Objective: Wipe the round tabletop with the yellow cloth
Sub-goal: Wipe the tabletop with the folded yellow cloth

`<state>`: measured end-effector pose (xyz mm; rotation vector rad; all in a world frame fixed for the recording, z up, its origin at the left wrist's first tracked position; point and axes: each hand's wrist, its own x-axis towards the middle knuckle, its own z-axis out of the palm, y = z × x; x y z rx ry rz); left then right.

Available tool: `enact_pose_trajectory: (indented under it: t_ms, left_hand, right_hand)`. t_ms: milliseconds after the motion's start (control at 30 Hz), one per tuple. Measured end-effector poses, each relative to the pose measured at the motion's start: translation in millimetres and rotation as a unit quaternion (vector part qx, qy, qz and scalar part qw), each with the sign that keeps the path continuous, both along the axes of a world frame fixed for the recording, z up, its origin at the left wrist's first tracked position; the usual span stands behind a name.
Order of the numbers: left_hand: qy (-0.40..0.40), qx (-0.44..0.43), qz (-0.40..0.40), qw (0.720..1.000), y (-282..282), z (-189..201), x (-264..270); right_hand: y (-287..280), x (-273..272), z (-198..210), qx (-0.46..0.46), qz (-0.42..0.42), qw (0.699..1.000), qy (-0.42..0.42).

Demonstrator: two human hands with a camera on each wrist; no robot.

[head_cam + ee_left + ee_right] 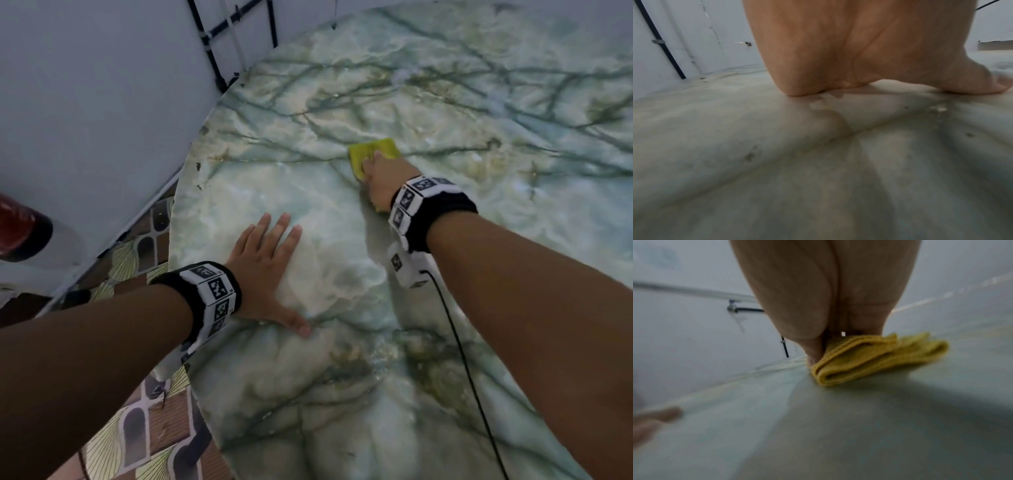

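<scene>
The round tabletop (445,102) is glossy green-white marble with dark veins. A folded yellow cloth (373,149) lies on it, a little left of the middle. My right hand (383,178) is on top of the cloth, fingers curled over it and pressing it to the stone. In the right wrist view the cloth (869,360) bunches under my right hand (828,296), with the thumb at its left edge. My left hand (270,270) lies flat on the tabletop near its left rim, fingers straight and spread, holding nothing. The left wrist view shows my left hand (838,48) resting on the tabletop (818,162).
A white wall (85,102) with black pipes (212,51) stands close to the table's left and far rim. Patterned floor tiles (144,428) show below the left rim. A dark red object (20,229) sits at the far left. A black cable (462,342) trails from my right wrist.
</scene>
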<state>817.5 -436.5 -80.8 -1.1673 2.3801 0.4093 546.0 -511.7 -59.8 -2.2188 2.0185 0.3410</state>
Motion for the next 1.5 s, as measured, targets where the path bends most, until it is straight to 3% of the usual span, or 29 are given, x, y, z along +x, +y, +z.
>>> enact_pose_trajectory:
  t_ms: [100, 167, 267, 367, 433, 533, 633, 700, 800, 900, 1000, 1133, 1233, 1367, 1433, 1500]
  left_hand:
    - [0.003, -0.002, -0.003, 1.000, 0, 0, 1]
    - [0.005, -0.005, -0.004, 1.000, -1, 0, 1]
    - [0.008, -0.008, -0.003, 1.000, 0, -3, 1]
    - [0.009, -0.015, -0.004, 1.000, -1, -5, 2]
    - [0.007, -0.012, -0.004, 1.000, -1, -5, 2]
    - [0.011, -0.020, -0.003, 1.000, -2, -8, 3]
    - [0.010, -0.019, -0.003, 1.000, -2, -8, 3]
    - [0.016, -0.017, -0.001, 1.000, -2, -8, 4]
    - [0.024, -0.026, 0.001, 0.999, -2, -10, 3]
    - [0.028, -0.033, 0.006, 0.999, -1, -9, 3]
    - [0.033, -0.042, 0.009, 0.999, 2, -9, 2]
    - [0.029, -0.046, 0.006, 0.998, 2, -9, 3]
    - [0.036, -0.055, 0.006, 0.998, 2, -12, 3]
    - [0.038, -0.060, 0.005, 0.997, 1, -14, 2]
    - [0.040, -0.059, 0.005, 0.997, 0, -15, 3]
    - [0.044, -0.054, 0.003, 0.998, 0, -14, 4]
  right_hand:
    - [16, 49, -11, 0.008, 0.139, 0.990, -0.027]
    - [48, 58, -8, 0.032, 0.170, 0.985, -0.013]
    - [72, 23, 4, 0.029, 0.130, 0.991, -0.008]
    - [36, -23, 5, 0.035, 0.053, 0.997, 0.047]
    - [13, -26, 4, 0.002, 0.025, 1.000, 0.015]
    - [11, 17, 4, 0.004, 0.071, 0.997, -0.016]
    - [52, 69, 8, 0.031, 0.157, 0.987, -0.035]
    - [80, 64, 7, 0.039, 0.171, 0.984, -0.032]
    - [91, 17, 17, 0.067, 0.132, 0.989, -0.015]
    - [62, -13, 23, 0.074, 0.037, 0.996, 0.035]
    - [51, 20, 13, 0.063, 0.027, 0.998, 0.012]
    - [115, 77, 12, 0.071, 0.107, 0.992, -0.014]
    - [152, 46, 20, 0.109, 0.064, 0.990, -0.066]
    - [118, -17, 18, 0.106, -0.057, 0.993, -0.005]
    - [94, -14, 16, 0.086, -0.084, 0.993, -0.013]
    - [88, 14, 14, 0.069, -0.051, 0.996, -0.023]
